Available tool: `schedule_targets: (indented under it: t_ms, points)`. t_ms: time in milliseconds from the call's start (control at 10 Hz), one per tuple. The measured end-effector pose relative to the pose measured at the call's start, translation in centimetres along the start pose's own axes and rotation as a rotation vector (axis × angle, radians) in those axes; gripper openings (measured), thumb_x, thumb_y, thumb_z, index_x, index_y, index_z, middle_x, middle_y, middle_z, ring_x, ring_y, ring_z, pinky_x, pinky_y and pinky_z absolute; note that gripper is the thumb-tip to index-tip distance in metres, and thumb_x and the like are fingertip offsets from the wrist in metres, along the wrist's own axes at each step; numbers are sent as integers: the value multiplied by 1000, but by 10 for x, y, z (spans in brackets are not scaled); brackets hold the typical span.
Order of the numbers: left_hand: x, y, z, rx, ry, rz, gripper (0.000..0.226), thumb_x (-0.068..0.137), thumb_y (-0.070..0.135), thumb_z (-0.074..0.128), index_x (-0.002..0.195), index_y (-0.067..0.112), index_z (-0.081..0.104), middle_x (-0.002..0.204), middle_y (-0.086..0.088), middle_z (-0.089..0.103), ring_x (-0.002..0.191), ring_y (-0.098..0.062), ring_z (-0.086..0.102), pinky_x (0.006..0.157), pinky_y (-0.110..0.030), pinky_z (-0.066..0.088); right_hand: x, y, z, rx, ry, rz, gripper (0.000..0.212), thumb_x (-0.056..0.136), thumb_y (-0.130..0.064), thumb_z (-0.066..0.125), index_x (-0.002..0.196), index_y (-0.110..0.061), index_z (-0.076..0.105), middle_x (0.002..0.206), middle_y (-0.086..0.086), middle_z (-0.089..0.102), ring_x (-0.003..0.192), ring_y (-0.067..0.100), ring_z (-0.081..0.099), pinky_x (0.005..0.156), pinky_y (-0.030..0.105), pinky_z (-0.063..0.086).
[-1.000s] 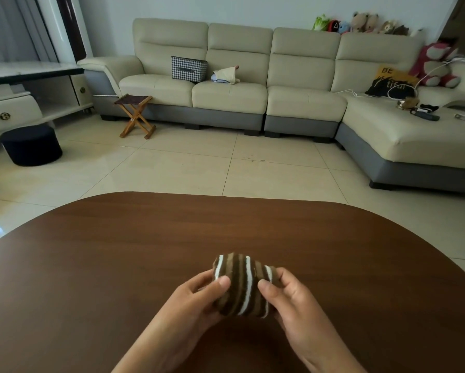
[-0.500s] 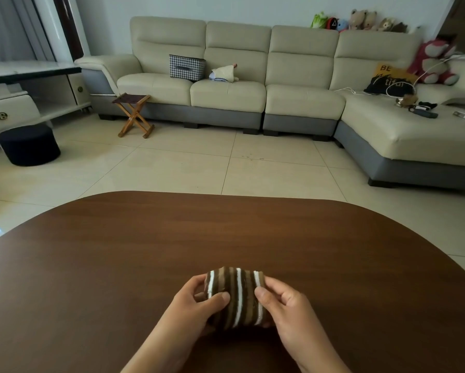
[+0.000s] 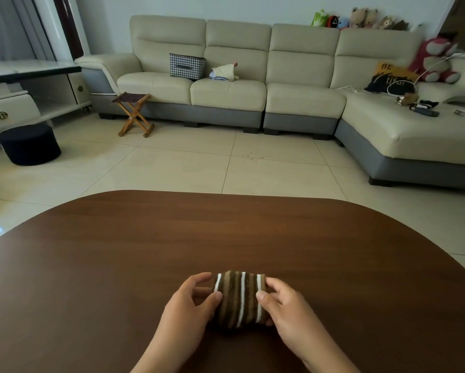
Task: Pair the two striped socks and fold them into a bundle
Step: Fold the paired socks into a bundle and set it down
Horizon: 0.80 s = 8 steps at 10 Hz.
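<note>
The two brown socks with white stripes form one compact bundle (image 3: 238,300) resting on the dark wooden table (image 3: 226,232), near its front edge. My left hand (image 3: 191,305) holds the bundle's left side with thumb on top and fingers curled behind. My right hand (image 3: 282,305) grips the right side the same way. The underside of the bundle is hidden by my palms.
Beyond the table's rounded far edge lies tiled floor (image 3: 199,168). A beige sectional sofa (image 3: 234,84) runs along the back and right. A small folding stool (image 3: 134,111) and a dark round pouf (image 3: 29,144) stand at the left, by a white cabinet (image 3: 13,109).
The bundle has come down from a slightly raised, tilted hold to lie flat on the table, closer to me. Both hands stayed on its sides and lowered with it.
</note>
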<state>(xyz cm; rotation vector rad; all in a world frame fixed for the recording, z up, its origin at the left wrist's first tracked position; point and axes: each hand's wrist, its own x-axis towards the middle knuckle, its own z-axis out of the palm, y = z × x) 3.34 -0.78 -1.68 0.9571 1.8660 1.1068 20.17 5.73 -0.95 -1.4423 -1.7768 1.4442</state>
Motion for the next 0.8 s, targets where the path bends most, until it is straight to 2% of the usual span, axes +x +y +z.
schedule_targets:
  t_ms: [100,200,300,400,500,600,700,800]
  points:
    - [1,-2,2,0,42,8,21,77,17,72,91,30,62,70,2,67,63,-12,66,68,-38,59,3,2,2,-67,67,35,28,88,-30,56,115,-28,54,87,-8,73,66,-1,64,55,11,45]
    - [2,-3,2,-1,52,4,19,75,16,73,81,29,60,61,3,63,50,-8,60,58,-30,54,4,1,3,-126,118,57,14,83,-33,61,90,-36,49,80,-7,71,59,1,62,52,14,43]
    - [2,-4,3,-18,64,-7,18,75,16,73,77,27,60,53,5,62,43,-5,58,54,-27,50,3,0,5,-175,163,37,23,80,-33,65,79,-35,42,75,-3,69,54,3,57,50,14,39]
    - [3,-5,3,-40,73,-10,17,74,18,75,76,27,60,47,10,63,39,-3,58,52,-24,48,1,-2,5,-167,189,41,26,78,-32,67,78,-33,42,75,-2,65,56,6,58,50,15,39]
    - [3,-7,3,-54,66,-1,13,74,20,75,76,25,62,50,17,66,42,-1,59,53,-25,52,-1,-1,5,-153,190,36,23,79,-31,67,78,-32,44,76,-4,62,61,5,58,51,15,41]
    - [3,-8,2,-82,74,10,9,75,22,74,75,25,66,54,7,66,47,-3,62,53,-24,54,-3,-3,2,-137,195,23,18,80,-33,65,80,-31,47,77,-5,62,64,4,59,53,15,43]
    - [4,-9,1,-127,69,2,8,79,22,70,72,25,67,56,3,67,49,-2,64,50,-19,52,-6,0,3,-117,189,22,12,82,-35,62,82,-30,51,80,-6,61,70,7,60,66,26,50]
    - [9,-9,-4,-117,45,-5,12,82,21,68,70,23,68,53,3,67,47,-3,63,48,-18,50,-4,-5,-3,-128,162,22,12,84,-37,58,83,-26,55,79,-7,60,71,8,59,71,31,51]
